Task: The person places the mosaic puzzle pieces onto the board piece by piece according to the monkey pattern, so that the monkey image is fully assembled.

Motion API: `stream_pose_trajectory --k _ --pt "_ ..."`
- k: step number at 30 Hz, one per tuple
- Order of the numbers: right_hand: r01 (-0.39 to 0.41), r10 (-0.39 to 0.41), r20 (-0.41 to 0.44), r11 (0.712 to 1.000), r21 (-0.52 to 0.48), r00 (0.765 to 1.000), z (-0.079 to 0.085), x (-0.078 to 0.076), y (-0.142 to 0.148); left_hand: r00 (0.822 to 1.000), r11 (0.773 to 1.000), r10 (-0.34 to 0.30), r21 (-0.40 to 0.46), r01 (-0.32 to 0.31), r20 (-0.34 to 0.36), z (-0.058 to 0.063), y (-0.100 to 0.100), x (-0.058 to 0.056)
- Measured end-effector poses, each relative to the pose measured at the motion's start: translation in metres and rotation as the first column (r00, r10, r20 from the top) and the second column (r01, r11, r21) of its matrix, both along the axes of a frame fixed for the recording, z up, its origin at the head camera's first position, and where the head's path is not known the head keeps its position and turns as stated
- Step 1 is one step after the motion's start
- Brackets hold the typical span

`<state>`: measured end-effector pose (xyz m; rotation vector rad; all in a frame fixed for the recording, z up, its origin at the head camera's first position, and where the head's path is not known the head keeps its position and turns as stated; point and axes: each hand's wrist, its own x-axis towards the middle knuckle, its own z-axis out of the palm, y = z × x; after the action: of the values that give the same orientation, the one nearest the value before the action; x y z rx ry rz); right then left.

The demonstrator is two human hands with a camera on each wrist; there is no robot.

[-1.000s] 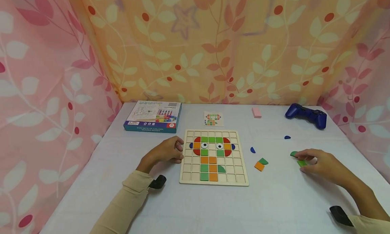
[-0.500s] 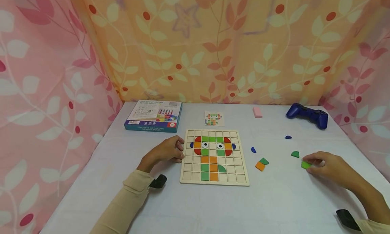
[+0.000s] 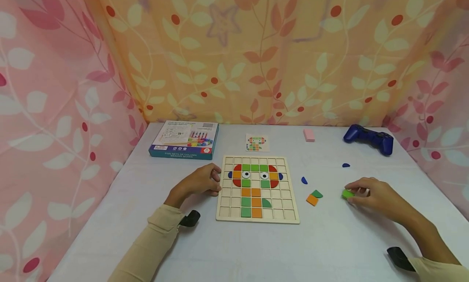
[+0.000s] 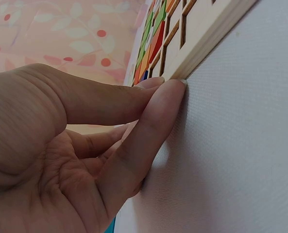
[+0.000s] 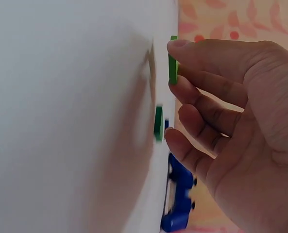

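Note:
My left hand (image 3: pixel 198 180) is at the left edge of a wooden grid board (image 3: pixel 283 203); thumb and a finger pinch that edge in the left wrist view. Red, green, orange and blue tiles and two eye tiles fill part of the grid. Out to the right, my right hand (image 3: pixel 382 196) holds a light green square tile (image 5: pixel 173 63) between thumb and fingers, above the cloth. Beneath that hand, the right wrist view shows a dark green tile (image 5: pixel 158 124), hidden in the head view. An orange tile (image 3: pixel 312 200) and a green quarter-round tile (image 3: pixel 317 194) lie between board and hand.
Two blue half-round tiles lie loose, one near the board (image 3: pixel 304 180) and one farther back (image 3: pixel 346 165). Behind the board stand a picture card (image 3: pixel 257 143), a pink block (image 3: pixel 309 135) and a flat box (image 3: pixel 183 140). A blue game controller (image 3: pixel 368 139) sits back right.
My right hand has shifted right with the light green tile, then back left over the spot where the dark green tile lay. My left hand stays at the board's edge.

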<state>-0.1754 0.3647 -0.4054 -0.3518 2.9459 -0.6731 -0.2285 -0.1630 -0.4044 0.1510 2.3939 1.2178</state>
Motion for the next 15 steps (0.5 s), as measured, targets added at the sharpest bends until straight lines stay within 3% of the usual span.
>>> stream_pose_trajectory --k 9,15 --pt "-0.128 0.127 -0.011 0.988 -0.091 0.992 0.003 -0.012 -0.068 1.000 1.000 0.000 0.011 0.000 0.003 0.000 0.000 0.002" --pt "-0.227 0.229 0.005 0.968 -0.104 0.973 0.002 -0.020 -0.108 1.000 1.000 -0.002 0.024 0.002 0.009 -0.002 0.000 0.001"
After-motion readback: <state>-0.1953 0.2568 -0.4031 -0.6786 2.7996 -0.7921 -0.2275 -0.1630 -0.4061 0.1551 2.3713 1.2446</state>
